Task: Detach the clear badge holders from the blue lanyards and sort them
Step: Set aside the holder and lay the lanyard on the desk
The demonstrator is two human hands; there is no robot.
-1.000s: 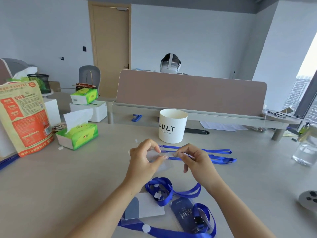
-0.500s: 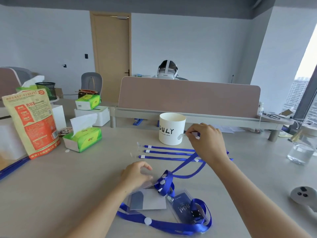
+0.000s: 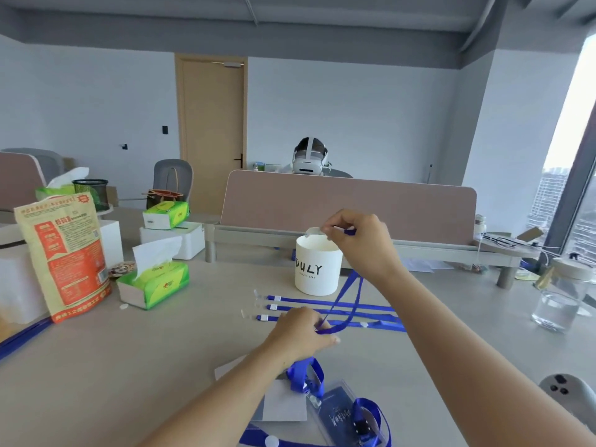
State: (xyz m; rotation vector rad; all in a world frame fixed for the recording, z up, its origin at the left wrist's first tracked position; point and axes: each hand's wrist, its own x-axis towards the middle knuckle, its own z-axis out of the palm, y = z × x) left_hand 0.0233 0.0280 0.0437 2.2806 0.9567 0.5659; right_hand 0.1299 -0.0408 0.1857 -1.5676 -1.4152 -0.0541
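Observation:
My right hand (image 3: pixel 361 243) is raised above the white cup's rim, pinching the clip end of a blue lanyard (image 3: pixel 346 295) that hangs down in a loop. My left hand (image 3: pixel 300 330) pinches the lower end of the same loop just above the table. Three other blue lanyards (image 3: pixel 325 308) lie straight and parallel in front of the cup. Near the front edge a clear badge holder (image 3: pixel 283 404) with a white card lies flat, beside a holder with a dark card (image 3: pixel 338 417) still tangled in blue lanyards (image 3: pixel 306 375).
A white cup marked DULY (image 3: pixel 317 267) stands behind the lanyards. Green tissue boxes (image 3: pixel 154 282), an orange bag (image 3: pixel 64 253) and white boxes sit at the left. A glass of water (image 3: pixel 554 309) stands at the right. A pink desk divider (image 3: pixel 348 201) runs along the back.
My right hand has lifted the lanyard's clip end from the table up over the cup. My left hand let go of the badge holder, left near the front, and took the loop's lower end.

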